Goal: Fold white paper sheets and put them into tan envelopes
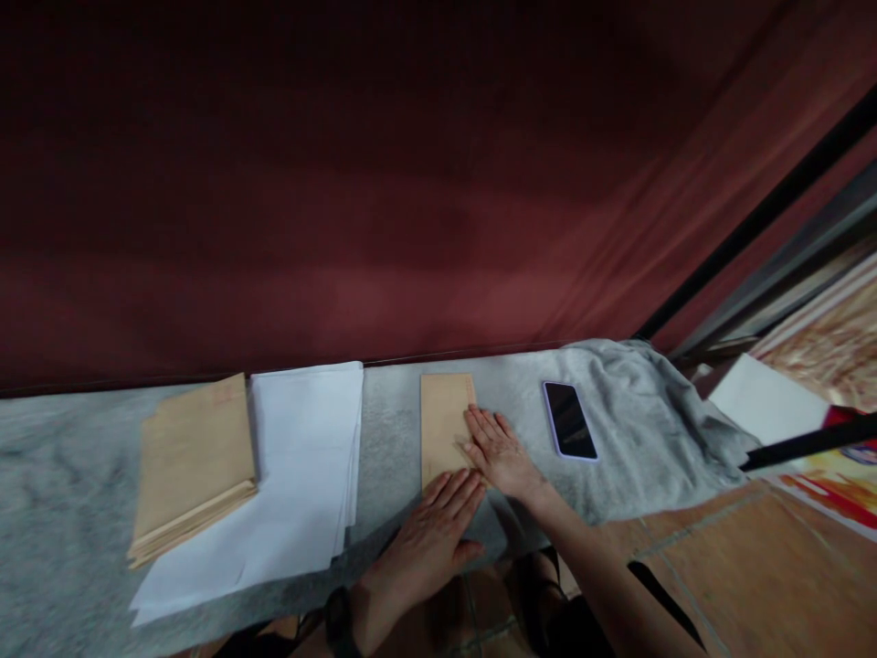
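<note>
A brown paper envelope (444,416) lies lengthwise away from me on the grey cloth. Across its near end rests my left hand (438,521), flat with the fingers stretched out and the thumb apart. My right hand (499,452) lies on the envelope's right edge, its fingers extended and pressed down. The two hands almost meet at the near right corner, which they partly cover. Neither hand grips anything. To the left is a stack of white paper sheets (301,457), with a pile of brown envelopes (198,439) lying partly on top of it.
A phone in a pale purple case (570,420) lies right of my hands on the grey cloth (390,402). Behind stands a dark red fabric wall (384,228). Black bars (760,219) and a colourful printed package (842,475) are at the right, above a tiled floor (740,557).
</note>
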`<act>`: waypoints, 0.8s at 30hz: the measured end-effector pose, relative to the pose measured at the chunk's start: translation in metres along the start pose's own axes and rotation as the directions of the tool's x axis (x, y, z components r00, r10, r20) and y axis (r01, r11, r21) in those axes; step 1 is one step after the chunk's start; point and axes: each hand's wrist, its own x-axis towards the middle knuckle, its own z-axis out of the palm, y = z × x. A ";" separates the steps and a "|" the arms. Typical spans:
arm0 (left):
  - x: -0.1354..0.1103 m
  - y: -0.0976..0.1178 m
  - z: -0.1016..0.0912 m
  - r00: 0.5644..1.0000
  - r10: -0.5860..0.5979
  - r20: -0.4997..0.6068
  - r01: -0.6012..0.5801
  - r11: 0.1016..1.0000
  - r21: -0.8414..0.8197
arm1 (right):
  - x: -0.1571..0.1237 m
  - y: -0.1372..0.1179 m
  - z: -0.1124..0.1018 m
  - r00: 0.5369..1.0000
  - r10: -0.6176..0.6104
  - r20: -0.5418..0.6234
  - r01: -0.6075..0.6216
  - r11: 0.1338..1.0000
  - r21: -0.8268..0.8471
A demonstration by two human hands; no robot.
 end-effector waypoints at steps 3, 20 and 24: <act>-0.001 0.000 0.001 1.000 0.004 -0.012 -0.004 1.000 0.003 | -0.009 -0.001 -0.002 1.000 -0.025 0.015 0.025 1.000 0.011; 0.001 -0.009 -0.024 0.989 -0.053 -0.138 0.033 0.989 -0.141 | -0.057 -0.009 -0.031 0.970 -0.233 0.063 0.224 0.966 0.129; 0.004 -0.011 -0.023 0.977 -0.137 -0.161 0.112 0.982 -0.150 | -0.067 -0.014 -0.036 0.963 -0.262 0.069 0.250 0.957 0.149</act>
